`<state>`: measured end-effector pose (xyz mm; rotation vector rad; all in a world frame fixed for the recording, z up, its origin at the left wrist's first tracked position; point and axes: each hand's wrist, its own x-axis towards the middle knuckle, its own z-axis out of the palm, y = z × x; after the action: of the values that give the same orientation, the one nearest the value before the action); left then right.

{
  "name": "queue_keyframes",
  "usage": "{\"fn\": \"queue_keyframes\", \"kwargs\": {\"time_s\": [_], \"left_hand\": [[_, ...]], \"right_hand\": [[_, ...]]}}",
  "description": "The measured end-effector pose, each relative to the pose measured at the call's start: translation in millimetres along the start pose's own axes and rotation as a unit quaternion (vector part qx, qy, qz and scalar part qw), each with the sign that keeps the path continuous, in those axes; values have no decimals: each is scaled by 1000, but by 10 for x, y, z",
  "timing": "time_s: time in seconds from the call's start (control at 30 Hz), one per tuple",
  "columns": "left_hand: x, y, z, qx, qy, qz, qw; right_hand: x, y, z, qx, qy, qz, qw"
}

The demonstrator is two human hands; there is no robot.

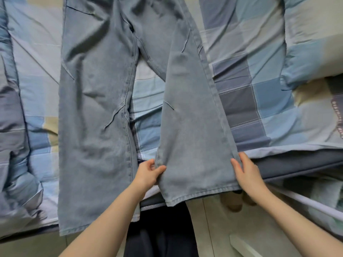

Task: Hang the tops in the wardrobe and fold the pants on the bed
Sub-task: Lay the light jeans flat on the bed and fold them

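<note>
One blue, grey and beige checked quilted bed cover (259, 75) carries one pair of faded blue-grey denim pants (96, 108), spread flat and creased, both leg hems overhanging the cover's near edge. The left hand (148, 173) pinches the right leg's inner seam; the right hand (247, 173) grips its outer seam.

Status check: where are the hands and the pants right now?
Left hand and right hand each grip a side of the right pant leg near its hem. Jeans spread flat on bed, unfolded. Nothing in the way.
</note>
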<state>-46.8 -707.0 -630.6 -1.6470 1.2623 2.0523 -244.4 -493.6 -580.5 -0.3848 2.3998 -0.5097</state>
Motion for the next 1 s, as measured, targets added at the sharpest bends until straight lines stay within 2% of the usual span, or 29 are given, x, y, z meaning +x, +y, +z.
{"fn": "queue_keyframes", "kwargs": {"time_s": [0.17, 0.33, 0.43, 0.5, 0.63, 0.77, 0.9, 1.0], "left_hand": [[-153, -258, 107, 95, -48, -8, 994], [-197, -445, 222, 169, -26, -70, 983], [-139, -477, 162, 260, -33, -87, 961], [-72, -383, 70, 274, -28, -76, 958], [206, 87, -229, 214, -8, -26, 976], [466, 775, -557, 185, 67, 70, 978], [820, 1435, -823, 282, 181, 182, 924], [1120, 1705, -902, 364, 196, 183, 892]], "right_hand": [[-436, 329, -34, 0, -23, 35, 999], [-425, 581, 83, -61, -24, 122, 990], [-246, 685, 167, -149, -105, 215, 959], [-96, 677, 193, -211, -146, 228, 939], [302, 104, 176, -187, -89, 144, 968], [807, -879, 342, -98, -48, -36, 993], [1360, -1901, 676, -61, -60, -180, 980], [1803, -2481, 1009, -89, -41, -220, 971]]}}
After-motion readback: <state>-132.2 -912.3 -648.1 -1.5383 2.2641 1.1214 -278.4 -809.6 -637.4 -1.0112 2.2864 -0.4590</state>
